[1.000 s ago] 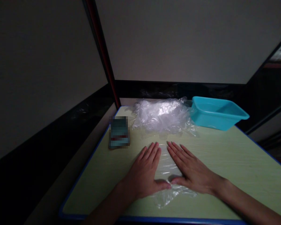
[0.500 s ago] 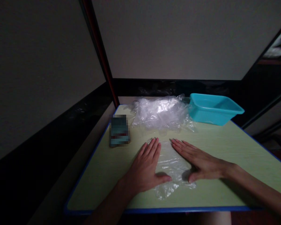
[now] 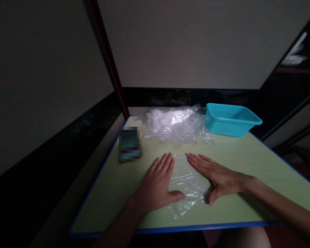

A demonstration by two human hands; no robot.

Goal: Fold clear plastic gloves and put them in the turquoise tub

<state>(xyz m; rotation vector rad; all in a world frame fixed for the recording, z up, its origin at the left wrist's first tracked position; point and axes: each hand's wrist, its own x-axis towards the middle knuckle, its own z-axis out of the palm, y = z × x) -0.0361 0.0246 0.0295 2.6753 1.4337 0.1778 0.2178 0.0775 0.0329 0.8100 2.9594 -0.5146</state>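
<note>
A thin, clear plastic bag (image 3: 187,181) lies flat and wrinkled on the table between my two hands. My left hand (image 3: 157,186) rests palm down along its left edge, fingers stretched forward and thumb reaching over the plastic. On the opposite edge, my right hand (image 3: 217,175) lies with straight fingers angled inward and its thumb apart, pointing toward me. Both hands are open and grip nothing. Beyond the fingertips sits a loose heap of clear plastic bags (image 3: 175,124).
The pale green table (image 3: 105,206) has a blue rim. A turquoise plastic basin (image 3: 229,120) stands at the back right, touching or close beside the heap. At the left edge lies a pixelated, phone-like object (image 3: 130,144). Wall panels rise behind and to the left.
My right thumb has shifted slightly toward me and off the bag's lower right corner. The whole view has moved a little, with the table appearing further left.
</note>
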